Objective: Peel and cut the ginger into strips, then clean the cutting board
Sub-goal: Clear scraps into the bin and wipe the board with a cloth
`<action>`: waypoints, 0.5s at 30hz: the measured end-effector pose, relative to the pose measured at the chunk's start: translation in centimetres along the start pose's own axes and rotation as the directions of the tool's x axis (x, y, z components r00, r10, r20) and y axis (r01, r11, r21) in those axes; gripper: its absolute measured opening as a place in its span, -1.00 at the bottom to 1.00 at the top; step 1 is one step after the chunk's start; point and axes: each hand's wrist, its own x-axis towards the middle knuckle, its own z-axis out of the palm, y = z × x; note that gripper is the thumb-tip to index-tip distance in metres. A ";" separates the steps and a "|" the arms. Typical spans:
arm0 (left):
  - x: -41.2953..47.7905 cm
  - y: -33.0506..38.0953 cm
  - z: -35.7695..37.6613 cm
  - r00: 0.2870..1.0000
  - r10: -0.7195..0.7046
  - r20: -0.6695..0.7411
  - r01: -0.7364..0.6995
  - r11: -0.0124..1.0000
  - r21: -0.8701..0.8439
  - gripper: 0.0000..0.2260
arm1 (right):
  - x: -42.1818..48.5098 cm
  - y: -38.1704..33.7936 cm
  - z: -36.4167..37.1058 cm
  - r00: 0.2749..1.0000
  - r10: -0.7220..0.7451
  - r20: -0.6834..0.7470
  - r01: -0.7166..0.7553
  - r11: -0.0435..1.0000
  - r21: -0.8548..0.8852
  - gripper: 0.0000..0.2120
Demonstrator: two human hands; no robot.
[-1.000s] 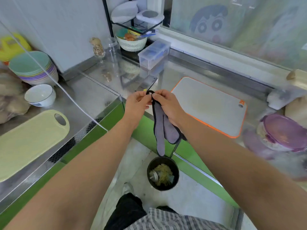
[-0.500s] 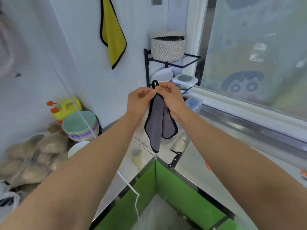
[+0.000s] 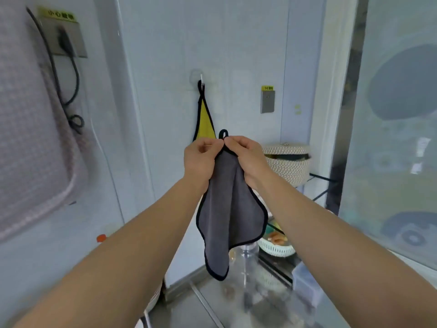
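A grey cloth (image 3: 230,209) with black edging hangs from both my hands, held up in front of the wall. My left hand (image 3: 202,159) and my right hand (image 3: 247,157) pinch its top corner side by side, just under its black hanging loop (image 3: 223,133). Above them a clear wall hook (image 3: 198,76) carries a yellow cloth (image 3: 205,124), partly hidden behind my hands. The cutting board and the ginger are out of view.
A woven basket (image 3: 287,162) stands on a black wire rack (image 3: 324,183) to the right. Below it are a white strainer basket (image 3: 276,247) with food and a clear bottle (image 3: 248,259). A plugged-in wall socket (image 3: 63,41) is at upper left, and a frosted window (image 3: 397,138) at right.
My view has swung up from the counter to the wall. Both hands have lifted the grey cloth higher, close under the hook with the yellow cloth.
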 end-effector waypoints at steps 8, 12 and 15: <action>10.6 4.6 2.8 0.983 -0.007 -0.186 -0.002 0.999 -0.045 -0.92 | 10.8 -4.7 1.9 0.997 -0.043 0.067 0.039 0.998 0.052 -0.83; 15.4 5.8 3.4 0.964 0.010 -0.265 -0.022 0.999 -0.044 -0.90 | 16.2 -5.9 3.2 0.994 -0.060 0.087 0.058 0.998 0.027 -0.80; 18.1 6.0 3.4 0.946 0.012 -0.325 -0.026 0.999 -0.041 -0.93 | 19.5 -6.2 4.2 0.992 -0.067 0.107 0.066 0.998 0.007 -0.81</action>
